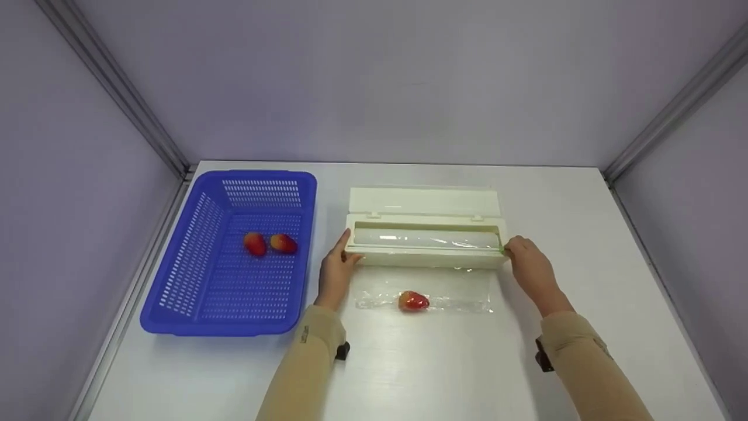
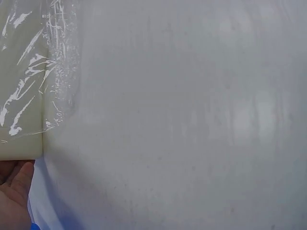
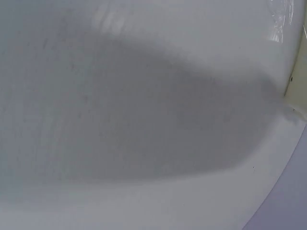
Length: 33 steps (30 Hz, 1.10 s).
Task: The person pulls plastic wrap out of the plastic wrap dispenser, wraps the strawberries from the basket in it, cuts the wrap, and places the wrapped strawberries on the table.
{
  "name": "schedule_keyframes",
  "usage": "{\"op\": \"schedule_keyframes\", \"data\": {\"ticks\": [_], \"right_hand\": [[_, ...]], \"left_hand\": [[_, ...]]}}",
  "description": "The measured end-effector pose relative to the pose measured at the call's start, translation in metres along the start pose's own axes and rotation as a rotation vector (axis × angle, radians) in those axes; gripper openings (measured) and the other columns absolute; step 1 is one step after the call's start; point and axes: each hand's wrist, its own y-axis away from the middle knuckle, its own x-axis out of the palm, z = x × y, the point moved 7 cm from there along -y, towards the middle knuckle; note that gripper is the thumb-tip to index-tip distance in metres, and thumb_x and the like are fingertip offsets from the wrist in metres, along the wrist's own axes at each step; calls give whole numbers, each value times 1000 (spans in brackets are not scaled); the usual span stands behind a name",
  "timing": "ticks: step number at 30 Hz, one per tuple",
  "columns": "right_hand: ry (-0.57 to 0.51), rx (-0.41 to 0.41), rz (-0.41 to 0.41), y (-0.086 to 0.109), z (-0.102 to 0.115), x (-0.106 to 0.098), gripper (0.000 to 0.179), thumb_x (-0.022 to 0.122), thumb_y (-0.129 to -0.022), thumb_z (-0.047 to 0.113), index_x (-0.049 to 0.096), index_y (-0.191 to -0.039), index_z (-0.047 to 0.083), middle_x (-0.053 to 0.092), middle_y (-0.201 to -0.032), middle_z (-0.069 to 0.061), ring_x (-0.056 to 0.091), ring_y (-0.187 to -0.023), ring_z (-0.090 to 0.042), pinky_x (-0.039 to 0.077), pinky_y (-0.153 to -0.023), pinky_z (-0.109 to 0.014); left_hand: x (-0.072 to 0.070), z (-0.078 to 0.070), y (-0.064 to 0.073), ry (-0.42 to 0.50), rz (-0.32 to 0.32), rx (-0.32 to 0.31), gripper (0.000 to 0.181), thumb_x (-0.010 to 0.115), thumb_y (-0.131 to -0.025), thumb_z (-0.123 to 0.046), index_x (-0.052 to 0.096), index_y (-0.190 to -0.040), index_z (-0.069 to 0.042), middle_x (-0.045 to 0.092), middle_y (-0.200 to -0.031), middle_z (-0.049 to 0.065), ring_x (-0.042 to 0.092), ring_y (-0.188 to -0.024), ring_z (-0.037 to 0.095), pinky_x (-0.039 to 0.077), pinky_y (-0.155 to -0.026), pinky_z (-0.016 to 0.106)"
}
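Observation:
A cream cling film dispenser [image 1: 432, 259] lies on the table, its lid [image 1: 423, 200] tipped back and a roll of film [image 1: 421, 238] inside. My left hand [image 1: 336, 275] grips its left end, thumb at the front; the left wrist view shows these fingers [image 2: 21, 184] against the end. At the right end, my right hand [image 1: 530, 269] pinches a small green slider [image 1: 501, 248]. Clear cling film [image 1: 456, 301] stretches from the front edge toward me. A red-and-yellow fruit [image 1: 414, 301] sits at the film's near edge. The right hand is outside the right wrist view.
A blue plastic basket [image 1: 228, 328] stands left of the dispenser, with two more red-and-yellow fruits [image 1: 255, 244] in it. The white table [image 1: 444, 374] is bounded by pale panels [image 1: 397, 88] at the back and sides.

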Motion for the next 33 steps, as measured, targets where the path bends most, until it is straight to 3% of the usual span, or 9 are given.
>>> {"op": "schedule_keyframes", "data": {"ticks": [3, 6, 11, 14, 17, 23, 27, 30, 33], "right_hand": [[-93, 130, -2, 8, -2, 1, 16, 53, -92, 8, 52, -106, 0, 55, -95, -14, 52, -85, -26, 46, -73, -40], [-167, 192, -116, 22, 9, 1, 24, 55, -92, 11, 52, -112, -1, 52, -98, -13, 49, -84, -23, 42, -70, -35], [-154, -134, -270, 49, 84, 10, 15, 64, -80, -2, 59, -94, 1, 58, -92, -11, 54, -84, -23, 48, -75, -36], [-104, -345, -187, 62, 134, 31, 19, 70, -73, -3, 62, -89, 4, 62, -90, -8, 59, -86, -22, 52, -77, -34], [-39, -423, -86, 68, 164, 54, 26, 73, -70, 1, 63, -94, 6, 62, -91, -4, 61, -85, -20, 53, -73, -32], [106, -404, -26, 61, 177, 80, 35, 77, -67, 5, 60, -98, 10, 59, -93, 0, 58, -85, -19, 51, -68, -33], [77, -389, -11, 55, 179, 82, 23, 69, -74, 2, 59, -93, 10, 59, -87, -1, 57, -80, -20, 50, -67, -32], [44, -358, 15, 52, 179, 83, 17, 64, -78, 0, 58, -90, 10, 58, -84, -2, 56, -78, -20, 50, -67, -30], [38, -330, 47, 52, 177, 87, 16, 63, -79, 0, 57, -90, 9, 58, -83, -2, 55, -78, -18, 50, -66, -28]], "left_hand": [[1, 0, 1, -1, 5, 8, 65, 65, -83, -23, 37, -142, -22, 43, -72, -1, 44, -71, 11, 43, -67, 24], [0, 1, 2, -10, 3, 3, 65, 65, -83, -23, 37, -142, -23, 43, -72, -2, 44, -71, 11, 44, -67, 24], [-2, 1, 1, -7, -1, 3, 65, 66, -83, -22, 38, -141, -23, 44, -70, -2, 43, -68, 11, 43, -62, 24], [-2, 0, 0, -8, 0, 2, 65, 66, -83, -21, 38, -141, -23, 44, -70, -2, 43, -68, 11, 43, -63, 24], [0, 0, 1, -3, 6, -8, 65, 65, -83, -22, 37, -142, -24, 45, -71, 0, 44, -70, 12, 44, -65, 25], [2, -3, 3, 11, 12, 3, 65, 65, -83, -23, 36, -142, -23, 51, -77, 2, 45, -72, 10, 43, -65, 22], [3, -5, 4, -1, 20, 6, 65, 65, -84, -21, 35, -143, -21, 51, -76, 6, 47, -71, 14, 43, -64, 26], [3, -7, 5, 11, 46, -12, 68, 64, -85, -15, 31, -145, -18, 62, -105, 14, 58, -98, 23, 47, -88, 34], [5, -6, 11, 34, 93, -59, 77, 65, -84, -11, 22, -148, -15, 45, -137, 21, 42, -128, 33, 32, -109, 43]]}}
